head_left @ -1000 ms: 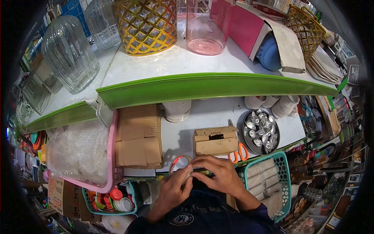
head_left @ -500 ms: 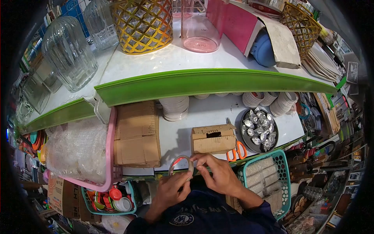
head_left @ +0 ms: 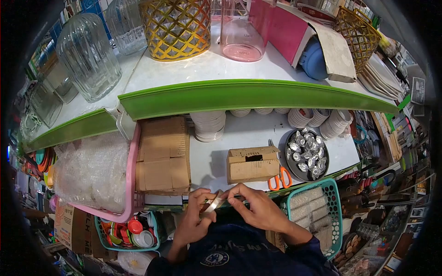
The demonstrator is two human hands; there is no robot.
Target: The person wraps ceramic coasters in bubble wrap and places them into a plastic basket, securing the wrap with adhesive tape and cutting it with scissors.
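In the head view, a narrow roll of tape (head_left: 213, 204) is held edge-on in my left hand (head_left: 192, 221), whose fingers and thumb wrap its rim. My right hand (head_left: 254, 208) is closed in a pinch at the roll's right side; whether a strip of tape lies between its fingertips is too small to tell. Just beyond my hands a small cardboard box (head_left: 252, 172) with a dark slot in its top sits on the white shelf. Orange-handled scissors (head_left: 280, 179) lie against the box's right side.
A dark bowl of foil-wrapped pieces (head_left: 307, 171) stands right of the box, a larger carton (head_left: 164, 175) at left. A pink basket (head_left: 133, 184) with bubble wrap and a teal basket (head_left: 337, 216) flank me. The green shelf edge (head_left: 258, 95) overhangs, with glassware above.
My left hand has turned the tape roll from showing its open ring to nearly edge-on. My right hand stays pinched beside it. The view has shifted slightly.
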